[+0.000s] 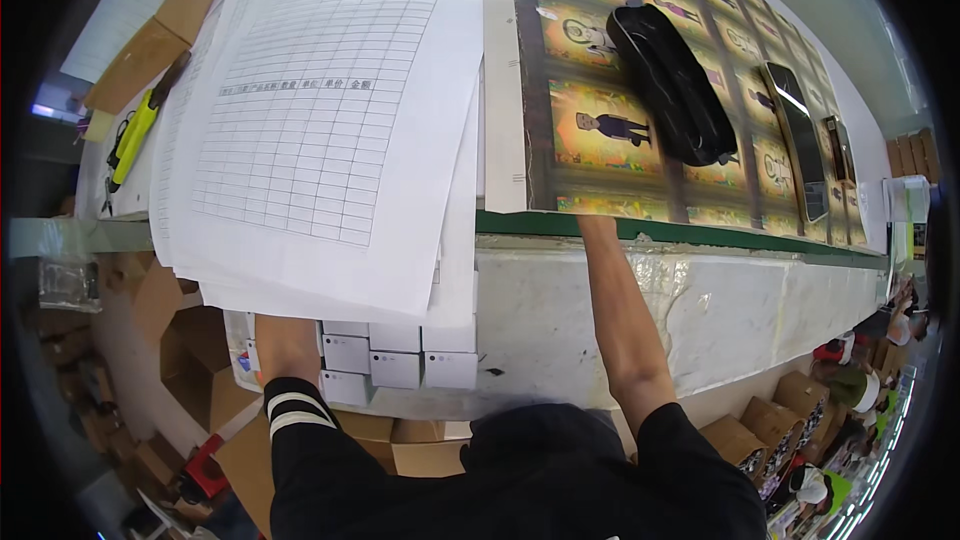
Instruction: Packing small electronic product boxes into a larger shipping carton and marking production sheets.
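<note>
Left arm (288,348) runs under the papers (300,165); go softly by the boxes (396,370) there; fingers hide; I can't tell their grip.

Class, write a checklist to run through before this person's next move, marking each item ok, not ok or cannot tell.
1. Left hand in sight: not ok; the left forearm disappears beneath the paper sheets.
2. Right hand in sight: not ok; the right forearm disappears at the near edge of the patterned sheet.
3. Left hand gripping one of the white boxes: cannot tell; the hand is hidden.
4. Black case and phone resting on the patterned sheet: ok.
5. Yellow tool clear of both forearms: ok.
</note>
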The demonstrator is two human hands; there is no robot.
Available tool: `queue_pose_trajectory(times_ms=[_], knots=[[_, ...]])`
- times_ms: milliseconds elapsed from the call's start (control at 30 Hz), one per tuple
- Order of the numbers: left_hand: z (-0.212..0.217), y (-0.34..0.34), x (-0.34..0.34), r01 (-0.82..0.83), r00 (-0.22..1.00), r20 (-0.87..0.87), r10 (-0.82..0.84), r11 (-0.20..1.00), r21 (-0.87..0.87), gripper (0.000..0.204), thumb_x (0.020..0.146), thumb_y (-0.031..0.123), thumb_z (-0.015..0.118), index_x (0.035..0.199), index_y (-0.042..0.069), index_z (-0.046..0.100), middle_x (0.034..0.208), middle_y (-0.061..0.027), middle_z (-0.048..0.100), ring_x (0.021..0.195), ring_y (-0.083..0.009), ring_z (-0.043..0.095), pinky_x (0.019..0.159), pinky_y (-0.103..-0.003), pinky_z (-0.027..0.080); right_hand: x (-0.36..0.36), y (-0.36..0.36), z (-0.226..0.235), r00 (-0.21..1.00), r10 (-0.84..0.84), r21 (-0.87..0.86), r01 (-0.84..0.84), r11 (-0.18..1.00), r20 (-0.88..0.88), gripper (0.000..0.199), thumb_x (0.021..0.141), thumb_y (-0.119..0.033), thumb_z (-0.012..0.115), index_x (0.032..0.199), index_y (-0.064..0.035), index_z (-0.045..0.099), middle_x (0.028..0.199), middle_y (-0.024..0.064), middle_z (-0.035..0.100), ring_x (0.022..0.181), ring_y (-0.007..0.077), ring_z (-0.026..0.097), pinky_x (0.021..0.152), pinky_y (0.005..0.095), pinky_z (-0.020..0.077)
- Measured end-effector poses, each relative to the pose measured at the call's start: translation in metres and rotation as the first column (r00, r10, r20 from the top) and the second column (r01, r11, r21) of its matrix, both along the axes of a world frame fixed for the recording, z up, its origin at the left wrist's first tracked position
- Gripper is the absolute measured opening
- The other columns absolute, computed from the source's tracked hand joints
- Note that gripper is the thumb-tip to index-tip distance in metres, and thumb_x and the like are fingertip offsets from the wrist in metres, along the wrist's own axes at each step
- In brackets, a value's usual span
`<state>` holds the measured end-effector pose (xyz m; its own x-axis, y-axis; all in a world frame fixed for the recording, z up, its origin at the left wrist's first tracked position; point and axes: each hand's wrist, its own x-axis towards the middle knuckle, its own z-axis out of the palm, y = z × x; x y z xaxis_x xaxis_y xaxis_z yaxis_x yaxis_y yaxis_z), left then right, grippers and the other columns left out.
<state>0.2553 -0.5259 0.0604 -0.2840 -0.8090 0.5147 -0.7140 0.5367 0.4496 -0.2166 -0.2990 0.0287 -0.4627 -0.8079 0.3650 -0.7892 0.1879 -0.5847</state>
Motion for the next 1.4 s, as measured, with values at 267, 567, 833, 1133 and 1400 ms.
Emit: queue_pose_trajectory(times_ms=[267, 567, 833, 1133, 1400], knots=[[0.017, 0.006, 0.008, -0.020, 0.998, -0.057, 0.015, 0.997, -0.079, 0.046, 0.087, 0.032, 0.058, 0.121, 0.001, 0.054, 0.122, -0.0159, 0.056, 0.113, -0.0314, 0.051, 0.097, -0.041, 0.039, 0.001, 0.088, 0.066, 0.974, -0.156, -0.193, 0.186, 0.963, 0.162, 0.023, 0.073, -0.006, 0.070, 0.091, -0.0047, 0.057, 0.080, 0.0131, 0.065, 0.072, 0.0293, 0.063, 0.067, 0.0369, 0.0496], [0.074, 0.058, 0.026, -0.053, 0.997, -0.070, 0.041, 0.982, -0.180, 0.044, 0.086, 0.031, 0.060, 0.118, 0.000, 0.057, 0.118, -0.0157, 0.059, 0.111, -0.0317, 0.053, 0.096, -0.042, 0.041, -0.020, 0.267, 0.102, 0.879, -0.467, -0.206, 0.477, 0.854, 0.098, 0.019, 0.076, -0.006, 0.070, 0.080, -0.0052, 0.051, 0.074, 0.0120, 0.066, 0.073, 0.0207, 0.066, 0.069, 0.0315, 0.0507], [0.133, 0.137, 0.033, -0.409, 0.912, -0.020, 0.410, 0.903, -0.133, 0.033, 0.081, 0.021, 0.061, 0.105, -0.001, 0.063, 0.089, -0.0238, 0.065, 0.083, -0.0415, 0.062, 0.072, -0.046, 0.048, -0.051, 0.387, 0.090, 0.738, -0.674, -0.207, 0.666, 0.717, 0.040, 0.021, 0.076, -0.006, 0.070, 0.080, -0.0051, 0.049, 0.075, 0.0096, 0.064, 0.074, 0.0209, 0.064, 0.070, 0.0327, 0.0500], [0.136, 0.213, 0.023, -0.571, 0.816, -0.121, 0.566, 0.751, -0.332, 0.021, 0.083, 0.019, 0.062, 0.084, -0.003, 0.065, 0.074, -0.0238, 0.062, 0.070, -0.0432, 0.060, 0.060, -0.045, 0.046, -0.069, 0.423, 0.084, 0.696, -0.698, -0.175, 0.718, 0.673, 0.172, 0.023, 0.079, -0.006, 0.071, 0.079, -0.0038, 0.047, 0.072, 0.0097, 0.063, 0.073, 0.0186, 0.064, 0.071, 0.0303, 0.0501], [0.170, 0.274, -0.001, -0.526, 0.822, -0.086, 0.563, 0.692, -0.494, 0.019, 0.087, 0.016, 0.057, 0.082, 0.000, 0.065, 0.073, -0.0176, 0.064, 0.068, -0.0359, 0.061, 0.061, -0.042, 0.046, -0.100, 0.427, 0.075, 0.802, -0.566, -0.296, 0.597, 0.746, 0.192, 0.019, 0.078, -0.008, 0.070, 0.080, -0.0039, 0.052, 0.073, 0.0096, 0.063, 0.070, 0.0158, 0.062, 0.067, 0.0293, 0.0493]])
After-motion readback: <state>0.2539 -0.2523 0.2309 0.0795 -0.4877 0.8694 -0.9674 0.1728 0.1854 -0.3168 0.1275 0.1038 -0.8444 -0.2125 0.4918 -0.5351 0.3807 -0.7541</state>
